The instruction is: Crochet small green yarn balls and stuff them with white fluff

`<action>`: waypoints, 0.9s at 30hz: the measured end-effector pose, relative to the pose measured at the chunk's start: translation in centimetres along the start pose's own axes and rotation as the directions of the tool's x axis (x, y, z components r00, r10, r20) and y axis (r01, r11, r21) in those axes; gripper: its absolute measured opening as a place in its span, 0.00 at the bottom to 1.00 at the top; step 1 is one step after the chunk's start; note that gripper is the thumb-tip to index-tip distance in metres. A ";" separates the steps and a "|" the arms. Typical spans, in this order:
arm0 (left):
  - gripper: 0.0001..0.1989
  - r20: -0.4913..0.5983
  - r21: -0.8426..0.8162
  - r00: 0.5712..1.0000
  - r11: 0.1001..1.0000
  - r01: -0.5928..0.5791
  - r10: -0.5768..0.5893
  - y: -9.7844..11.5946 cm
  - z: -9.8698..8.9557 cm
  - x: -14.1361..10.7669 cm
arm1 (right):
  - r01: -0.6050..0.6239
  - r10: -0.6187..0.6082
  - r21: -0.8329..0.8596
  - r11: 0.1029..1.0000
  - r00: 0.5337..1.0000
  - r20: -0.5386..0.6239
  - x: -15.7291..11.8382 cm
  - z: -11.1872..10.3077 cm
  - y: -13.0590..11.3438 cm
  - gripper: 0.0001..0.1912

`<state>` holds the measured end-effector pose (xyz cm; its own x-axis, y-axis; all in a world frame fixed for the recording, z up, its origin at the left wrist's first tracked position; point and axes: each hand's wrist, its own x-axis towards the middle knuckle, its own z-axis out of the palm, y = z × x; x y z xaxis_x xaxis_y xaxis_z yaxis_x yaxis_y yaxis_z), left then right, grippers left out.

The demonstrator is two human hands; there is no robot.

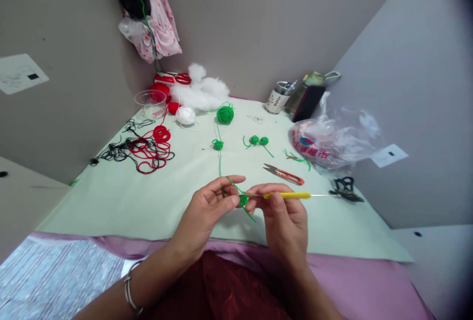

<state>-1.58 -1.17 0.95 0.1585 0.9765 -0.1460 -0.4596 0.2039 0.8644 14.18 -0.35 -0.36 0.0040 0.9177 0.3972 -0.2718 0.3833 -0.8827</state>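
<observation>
My left hand [213, 205] pinches a small green crocheted piece [243, 200] between thumb and fingers, with green yarn running over its raised index finger. A crochet hook with a yellow handle [291, 195] lies in my right hand [284, 214], its metal tip at the green piece. A short green tail hangs below the piece. From my left hand the yarn leads up past a small green bundle [218, 145] towards a green yarn ball [225, 114]. Two little green crocheted balls [258, 141] rest right of that bundle.
Orange-handled snips [284, 174] lie beyond my right hand. Tangled red and black yarn [148, 150] is at the left, white stuffing [203, 91] at the back. A plastic bag [332, 138], pen can [278, 98] and black clip [346, 189] stand or lie at the right.
</observation>
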 end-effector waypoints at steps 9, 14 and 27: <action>0.13 -0.012 0.064 0.999 0.997 -0.044 0.045 -0.3 0.2 -0.2 | 0.201 -0.179 -0.315 0.928 0.979 0.099 -1.1 -1.0 -1.1 0.13; 0.13 -0.023 0.107 0.998 0.992 -0.061 0.064 -0.3 0.0 -0.1 | 0.455 -0.365 -0.502 0.735 0.891 0.271 -1.5 -0.9 -1.2 0.14; 0.16 -0.030 0.133 0.998 0.990 -0.049 0.054 -0.4 -0.2 0.0 | 0.459 -0.373 -0.521 0.720 0.888 0.268 -1.7 -1.0 -0.5 0.15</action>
<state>-1.59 -1.24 0.53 0.1076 0.9877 -0.1137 -0.3465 0.1445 0.9269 15.29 -1.96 -0.87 -0.1526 0.6442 0.7495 0.3073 0.7517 -0.5835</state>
